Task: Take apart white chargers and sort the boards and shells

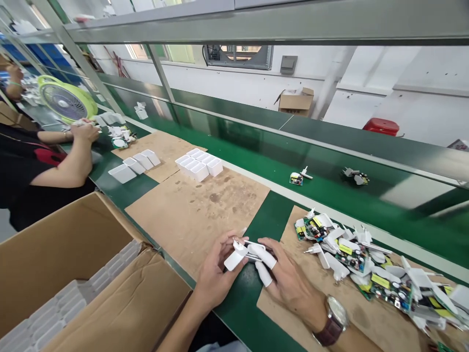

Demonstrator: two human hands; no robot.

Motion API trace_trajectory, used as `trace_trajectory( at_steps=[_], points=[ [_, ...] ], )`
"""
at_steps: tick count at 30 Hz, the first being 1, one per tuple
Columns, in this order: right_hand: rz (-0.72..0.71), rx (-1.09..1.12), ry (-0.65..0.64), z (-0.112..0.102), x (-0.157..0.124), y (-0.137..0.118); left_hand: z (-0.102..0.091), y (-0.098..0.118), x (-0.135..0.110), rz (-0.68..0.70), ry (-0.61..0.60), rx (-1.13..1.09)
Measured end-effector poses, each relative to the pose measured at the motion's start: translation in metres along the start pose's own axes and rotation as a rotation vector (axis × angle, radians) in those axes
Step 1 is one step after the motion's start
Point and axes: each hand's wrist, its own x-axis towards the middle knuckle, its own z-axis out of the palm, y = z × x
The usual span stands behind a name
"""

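Low over the bench edge, my left hand (217, 274) grips a white plug cover (234, 259) with metal pins pointing up. My right hand (293, 281) comes in from the other side, white cots on two of its fingers, and is closed around a white charger case (251, 250). The two white parts meet between my fingertips; whether they are joined I cannot tell. Right of my hands lies a heap of green circuit boards (390, 288) wired to white plug covers (339, 269), spread on brown cardboard.
White open cases (200, 168) stand grouped on a cardboard sheet (220, 198). An open carton (154, 278) with rows of cases is at left. Two boards (296, 178) lie on the green belt (256, 166). A co-worker's hands (86, 131) work near a green fan (66, 100).
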Motion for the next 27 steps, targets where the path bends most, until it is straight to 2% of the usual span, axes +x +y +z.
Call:
trace_trajectory(
  at_steps=[3, 7, 15, 20, 27],
  points=[
    [-0.021, -0.021, -0.047, 0.001, 0.002, 0.001, -0.001, 0.000, 0.001, -0.007, -0.008, 0.015],
    [0.017, 0.019, -0.049, 0.002, 0.006, -0.002, -0.003, 0.000, 0.002, -0.004, -0.007, 0.005],
    [0.026, 0.030, 0.019, 0.003, 0.008, -0.005, -0.004, 0.006, 0.002, -0.043, -0.006, -0.029],
    [0.053, 0.116, 0.134, 0.005, 0.009, -0.004, -0.005, 0.013, 0.001, -0.051, 0.023, 0.033],
    [0.067, 0.016, 0.145, 0.003, 0.012, -0.008, -0.009, 0.016, 0.003, -0.082, 0.082, 0.074]
  ],
)
